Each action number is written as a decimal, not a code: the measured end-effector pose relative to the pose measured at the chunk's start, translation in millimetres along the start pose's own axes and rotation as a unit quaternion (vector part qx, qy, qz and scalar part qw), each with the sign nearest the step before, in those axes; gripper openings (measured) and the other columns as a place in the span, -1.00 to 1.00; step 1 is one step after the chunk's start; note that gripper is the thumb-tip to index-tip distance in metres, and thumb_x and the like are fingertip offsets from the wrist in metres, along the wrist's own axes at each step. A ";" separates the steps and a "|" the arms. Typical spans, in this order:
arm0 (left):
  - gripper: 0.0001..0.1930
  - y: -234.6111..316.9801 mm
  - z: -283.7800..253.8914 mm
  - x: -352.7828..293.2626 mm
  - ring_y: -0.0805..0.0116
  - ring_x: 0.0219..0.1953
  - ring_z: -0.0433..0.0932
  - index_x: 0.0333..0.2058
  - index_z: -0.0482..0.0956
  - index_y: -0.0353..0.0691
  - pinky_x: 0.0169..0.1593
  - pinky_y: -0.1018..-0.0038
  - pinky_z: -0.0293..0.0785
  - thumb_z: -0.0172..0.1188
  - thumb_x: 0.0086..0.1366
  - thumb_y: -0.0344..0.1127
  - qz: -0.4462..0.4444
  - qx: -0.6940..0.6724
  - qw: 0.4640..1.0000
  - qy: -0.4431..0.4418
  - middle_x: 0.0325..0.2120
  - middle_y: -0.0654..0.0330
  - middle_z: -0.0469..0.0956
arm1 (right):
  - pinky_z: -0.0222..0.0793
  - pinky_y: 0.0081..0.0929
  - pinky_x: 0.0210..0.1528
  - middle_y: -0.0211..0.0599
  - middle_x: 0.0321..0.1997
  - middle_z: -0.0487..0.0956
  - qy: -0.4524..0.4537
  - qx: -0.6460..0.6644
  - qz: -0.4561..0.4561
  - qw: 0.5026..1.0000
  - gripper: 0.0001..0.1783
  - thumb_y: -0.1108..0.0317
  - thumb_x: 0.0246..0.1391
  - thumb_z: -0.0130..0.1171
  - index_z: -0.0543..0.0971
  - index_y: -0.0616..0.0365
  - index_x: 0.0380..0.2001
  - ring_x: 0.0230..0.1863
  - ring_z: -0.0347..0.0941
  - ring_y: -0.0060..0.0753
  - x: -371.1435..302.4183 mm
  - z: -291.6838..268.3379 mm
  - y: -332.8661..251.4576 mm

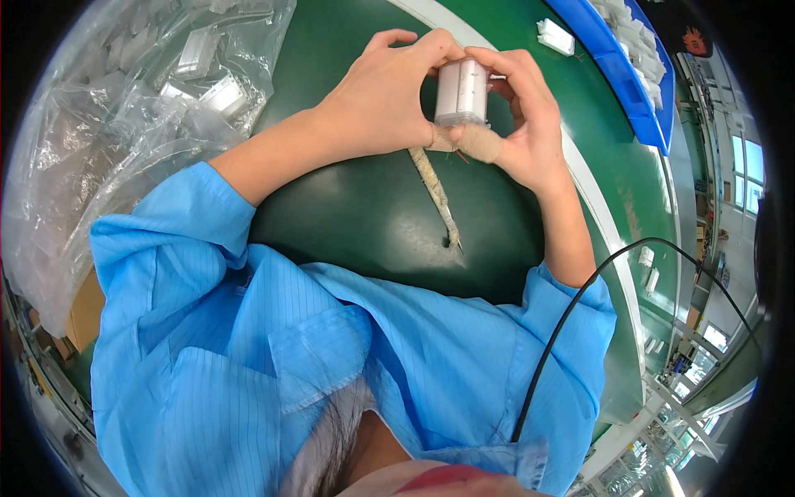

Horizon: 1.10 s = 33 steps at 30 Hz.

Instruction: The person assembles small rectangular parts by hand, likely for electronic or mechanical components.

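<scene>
Hands (pixel 389 99) (pixel 530 124) are both gripping the white block (pixel 461 91) above the green belt (pixel 373 215); you are wise keeping fingertips squared on its edges.

Green worktable (pixel 373 207), bright windows (pixel 745 170) beyond

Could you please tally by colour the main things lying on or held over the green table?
White: 2, the small block held in both hands and a loose part near the bin
Blue: 1, the bin
Clear: 1, the plastic bag of parts
Beige: 1, the wrapped tool on the table
Total: 5
</scene>
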<state>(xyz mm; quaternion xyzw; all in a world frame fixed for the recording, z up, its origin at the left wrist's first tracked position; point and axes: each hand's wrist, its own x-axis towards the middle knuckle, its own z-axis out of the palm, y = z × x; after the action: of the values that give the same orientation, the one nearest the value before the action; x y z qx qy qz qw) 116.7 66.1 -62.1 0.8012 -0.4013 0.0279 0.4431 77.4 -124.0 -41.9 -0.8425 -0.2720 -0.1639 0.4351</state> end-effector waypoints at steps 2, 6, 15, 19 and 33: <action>-0.25 -0.7 -2.5 -1.3 0.21 -0.05 0.51 -0.05 0.34 -0.24 0.13 0.29 0.31 0.51 -0.28 -0.29 -0.036 -0.079 0.996 -0.013 -0.15 0.11 0.46 | 0.39 -0.53 -0.23 -0.31 -0.29 0.42 -0.027 0.022 0.010 0.999 -0.31 0.34 -0.37 0.40 0.48 0.14 -0.01 -0.31 0.41 -0.39 0.4 -3.1 -2.6; -0.26 -2.6 -1.2 -2.3 0.19 -0.06 0.51 -0.07 0.33 -0.23 0.16 0.27 0.24 0.50 -0.26 -0.21 -0.003 -0.067 0.997 -0.025 -0.17 0.07 0.50 | 0.40 -0.52 -0.19 -0.29 -0.31 0.43 -0.037 -0.026 0.001 0.999 -0.25 0.38 -0.42 0.41 0.47 0.12 0.03 -0.30 0.43 -0.39 -6.9 -2.6 -0.5; -0.23 -8.3 3.9 4.2 0.18 0.00 0.47 -0.05 0.32 -0.23 0.17 0.27 0.23 0.52 -0.28 -0.21 0.020 -0.052 0.998 -0.003 -0.14 0.08 0.49 | 0.42 -0.54 -0.10 -0.30 -0.26 0.41 -0.035 0.086 0.026 0.995 -0.29 0.39 -0.35 0.43 0.48 0.15 0.02 -0.29 0.42 -0.44 -1.5 -6.6 9.8; -0.06 -13.6 17.1 5.6 -0.04 0.15 0.22 0.16 0.20 -0.15 0.22 0.16 0.12 0.48 -0.20 -0.02 -0.035 -0.079 0.996 -0.013 0.05 0.00 0.33 | 0.37 -0.56 -0.10 -0.32 -0.21 0.41 -0.065 0.046 0.118 0.990 -0.35 0.35 -0.25 0.37 0.48 0.15 0.04 -0.18 0.39 -0.46 3.2 -24.4 18.5; -0.58 -2.0 -7.0 6.0 0.09 0.03 0.39 -0.03 0.44 -0.21 0.13 0.27 0.26 0.19 0.15 -0.20 0.042 -0.005 0.999 -0.012 -0.05 0.07 0.43 | 0.13 -0.64 -0.60 -0.36 -0.61 0.53 0.082 -0.182 0.541 0.817 -0.26 -0.32 -0.02 0.07 0.60 0.30 -0.39 -0.70 0.31 -0.56 -7.8 -137.2 81.3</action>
<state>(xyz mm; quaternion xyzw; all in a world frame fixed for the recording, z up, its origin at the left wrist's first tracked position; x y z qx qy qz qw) 124.2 68.1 -56.9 0.7816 -0.4400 0.0347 0.4408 114.6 -277.8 -20.4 -0.9009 0.2995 -0.0170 0.3135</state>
